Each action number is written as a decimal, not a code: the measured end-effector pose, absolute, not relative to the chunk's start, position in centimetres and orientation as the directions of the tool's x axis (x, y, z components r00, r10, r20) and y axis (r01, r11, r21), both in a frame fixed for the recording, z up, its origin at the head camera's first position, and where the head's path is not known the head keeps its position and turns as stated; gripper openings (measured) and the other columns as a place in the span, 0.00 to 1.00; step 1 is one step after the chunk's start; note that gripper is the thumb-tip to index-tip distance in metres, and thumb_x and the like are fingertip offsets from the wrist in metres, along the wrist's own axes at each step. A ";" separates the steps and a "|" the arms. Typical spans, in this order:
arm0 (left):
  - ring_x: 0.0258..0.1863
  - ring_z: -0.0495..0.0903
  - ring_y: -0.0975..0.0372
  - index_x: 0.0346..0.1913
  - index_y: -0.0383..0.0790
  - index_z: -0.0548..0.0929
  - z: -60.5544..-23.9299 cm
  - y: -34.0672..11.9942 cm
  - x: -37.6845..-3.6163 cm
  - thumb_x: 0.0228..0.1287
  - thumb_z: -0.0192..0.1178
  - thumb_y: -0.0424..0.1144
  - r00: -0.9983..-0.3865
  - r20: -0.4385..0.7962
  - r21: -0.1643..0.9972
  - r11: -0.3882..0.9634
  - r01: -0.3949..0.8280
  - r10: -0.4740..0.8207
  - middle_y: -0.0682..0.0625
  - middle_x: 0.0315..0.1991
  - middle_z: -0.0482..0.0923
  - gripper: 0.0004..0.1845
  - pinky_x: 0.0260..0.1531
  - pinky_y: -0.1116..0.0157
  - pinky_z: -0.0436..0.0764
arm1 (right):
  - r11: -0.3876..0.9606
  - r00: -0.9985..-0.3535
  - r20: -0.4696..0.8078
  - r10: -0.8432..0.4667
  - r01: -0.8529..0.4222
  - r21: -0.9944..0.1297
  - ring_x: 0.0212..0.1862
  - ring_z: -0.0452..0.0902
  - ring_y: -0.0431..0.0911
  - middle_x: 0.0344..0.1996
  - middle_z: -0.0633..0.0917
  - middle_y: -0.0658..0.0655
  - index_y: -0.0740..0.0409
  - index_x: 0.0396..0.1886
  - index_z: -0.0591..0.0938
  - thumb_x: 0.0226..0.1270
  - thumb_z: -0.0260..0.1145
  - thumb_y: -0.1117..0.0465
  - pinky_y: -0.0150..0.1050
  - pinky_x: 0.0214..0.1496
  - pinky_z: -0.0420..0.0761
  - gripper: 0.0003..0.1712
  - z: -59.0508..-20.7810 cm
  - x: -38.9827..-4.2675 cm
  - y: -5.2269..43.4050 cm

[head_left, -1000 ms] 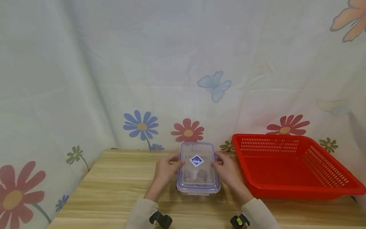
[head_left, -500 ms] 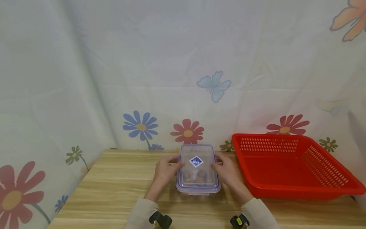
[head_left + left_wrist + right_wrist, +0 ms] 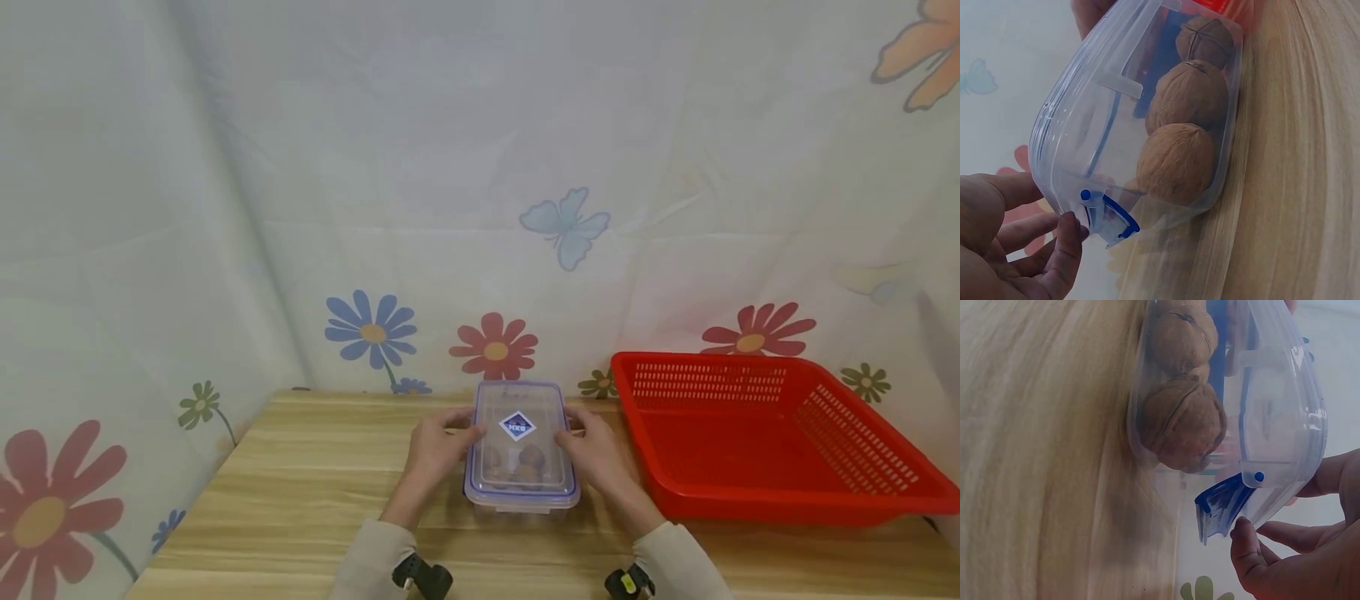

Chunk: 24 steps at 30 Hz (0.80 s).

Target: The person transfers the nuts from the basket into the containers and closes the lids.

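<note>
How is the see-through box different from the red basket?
The clear box has a lid on; the red basket is open on top. The clear box holds walnuts; no contents show in the red basket. The clear box has smooth see-through walls and looks smaller; the red basket has slotted walls. The left hand and right hand touch only the box. Both sit on the wooden table.
</note>
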State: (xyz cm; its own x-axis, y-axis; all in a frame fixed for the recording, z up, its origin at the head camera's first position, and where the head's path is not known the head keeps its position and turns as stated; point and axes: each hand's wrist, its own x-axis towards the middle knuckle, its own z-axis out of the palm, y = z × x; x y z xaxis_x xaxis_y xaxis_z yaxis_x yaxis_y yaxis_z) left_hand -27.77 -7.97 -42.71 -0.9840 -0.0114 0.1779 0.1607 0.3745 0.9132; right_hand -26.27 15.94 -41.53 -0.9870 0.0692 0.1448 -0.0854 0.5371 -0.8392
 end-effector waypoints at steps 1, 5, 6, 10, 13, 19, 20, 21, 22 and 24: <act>0.39 0.86 0.56 0.61 0.33 0.87 -42.7 -8.0 -27.8 0.71 0.72 0.36 -0.984 0.178 0.915 0.371 0.161 -0.011 0.39 0.51 0.87 0.19 0.37 0.61 0.90 | 0.537 -0.986 0.153 0.071 -0.091 -0.838 0.50 0.84 0.61 0.55 0.84 0.71 0.70 0.69 0.78 0.72 0.66 0.66 0.57 0.55 0.87 0.28 -41.5 -26.3 15.9; 0.38 0.85 0.56 0.61 0.33 0.87 -42.7 -7.9 -27.8 0.71 0.71 0.35 -0.983 0.181 0.916 0.368 0.163 -0.014 0.40 0.51 0.87 0.19 0.36 0.61 0.90 | 0.530 -0.984 0.164 0.076 -0.099 -0.842 0.50 0.84 0.62 0.55 0.84 0.72 0.72 0.68 0.78 0.72 0.66 0.66 0.57 0.55 0.87 0.27 -41.6 -26.3 15.9; 0.38 0.85 0.56 0.61 0.33 0.87 -42.7 -7.9 -27.8 0.71 0.71 0.35 -0.984 0.177 0.917 0.367 0.159 -0.017 0.40 0.50 0.87 0.19 0.36 0.61 0.90 | 0.525 -0.984 0.159 0.080 -0.094 -0.846 0.50 0.84 0.62 0.55 0.84 0.72 0.72 0.68 0.78 0.72 0.66 0.66 0.57 0.55 0.87 0.27 -41.6 -26.3 15.8; 0.41 0.86 0.54 0.61 0.34 0.87 -42.8 -7.9 -27.9 0.70 0.72 0.35 -0.987 0.161 0.921 0.363 0.143 -0.020 0.40 0.51 0.87 0.19 0.37 0.60 0.90 | 0.500 -0.985 0.140 0.099 -0.072 -0.863 0.52 0.84 0.63 0.57 0.83 0.73 0.71 0.69 0.78 0.73 0.65 0.65 0.58 0.57 0.86 0.27 -41.8 -26.3 15.8; 0.43 0.86 0.54 0.62 0.35 0.87 -42.9 -7.9 -27.9 0.70 0.72 0.36 -0.988 0.152 0.925 0.355 0.137 -0.016 0.40 0.51 0.87 0.20 0.37 0.60 0.90 | 0.477 -0.984 0.138 0.114 -0.068 -0.876 0.54 0.83 0.65 0.58 0.83 0.74 0.72 0.69 0.78 0.74 0.64 0.65 0.59 0.58 0.85 0.26 -42.0 -26.3 15.8; 0.43 0.86 0.54 0.62 0.35 0.86 -43.2 -8.1 -27.9 0.71 0.72 0.37 -0.989 0.148 0.929 0.343 0.138 0.000 0.41 0.50 0.86 0.20 0.38 0.59 0.91 | 0.444 -0.985 0.097 0.139 -0.025 -0.896 0.60 0.80 0.66 0.60 0.82 0.74 0.69 0.70 0.77 0.77 0.61 0.64 0.61 0.63 0.82 0.25 -42.3 -26.3 16.0; 0.43 0.86 0.53 0.62 0.35 0.86 -43.2 -8.1 -27.9 0.71 0.72 0.37 -0.989 0.145 0.930 0.340 0.137 0.001 0.41 0.50 0.86 0.20 0.38 0.58 0.91 | 0.442 -0.986 0.095 0.140 -0.023 -0.896 0.60 0.80 0.66 0.60 0.82 0.74 0.69 0.70 0.77 0.77 0.61 0.63 0.61 0.63 0.81 0.25 -42.3 -26.4 16.0; 0.43 0.86 0.53 0.62 0.35 0.86 -43.2 -8.1 -27.9 0.71 0.71 0.36 -0.990 0.144 0.932 0.335 0.136 0.001 0.41 0.50 0.86 0.20 0.38 0.58 0.91 | 0.441 -0.986 0.090 0.141 -0.019 -0.897 0.60 0.80 0.66 0.61 0.82 0.73 0.68 0.70 0.77 0.77 0.61 0.63 0.61 0.63 0.81 0.26 -42.2 -26.4 16.0; 0.43 0.86 0.53 0.63 0.34 0.86 -43.2 -8.1 -28.0 0.71 0.71 0.36 -0.990 0.143 0.934 0.330 0.136 0.001 0.40 0.50 0.86 0.20 0.38 0.58 0.91 | 0.440 -0.986 0.092 0.141 -0.020 -0.898 0.60 0.80 0.66 0.61 0.82 0.73 0.68 0.70 0.77 0.78 0.61 0.63 0.61 0.63 0.82 0.26 -42.2 -26.4 16.0; 0.42 0.87 0.53 0.63 0.34 0.86 -43.3 -8.2 -28.0 0.71 0.71 0.36 -0.990 0.144 0.937 0.321 0.137 0.003 0.40 0.50 0.86 0.20 0.37 0.57 0.91 | 0.441 -0.984 0.101 0.144 -0.027 -0.897 0.59 0.80 0.65 0.60 0.82 0.73 0.68 0.70 0.77 0.77 0.61 0.63 0.60 0.62 0.82 0.25 -42.3 -26.5 16.0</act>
State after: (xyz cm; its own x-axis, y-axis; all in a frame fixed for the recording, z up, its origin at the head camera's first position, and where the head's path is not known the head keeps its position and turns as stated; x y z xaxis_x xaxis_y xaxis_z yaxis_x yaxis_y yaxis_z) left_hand -28.05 -8.17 -43.26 -0.9896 0.0031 0.1437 0.1371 0.3215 0.9369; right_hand -26.48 15.97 -42.27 -0.9845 0.1438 0.1006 -0.0273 0.4410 -0.8971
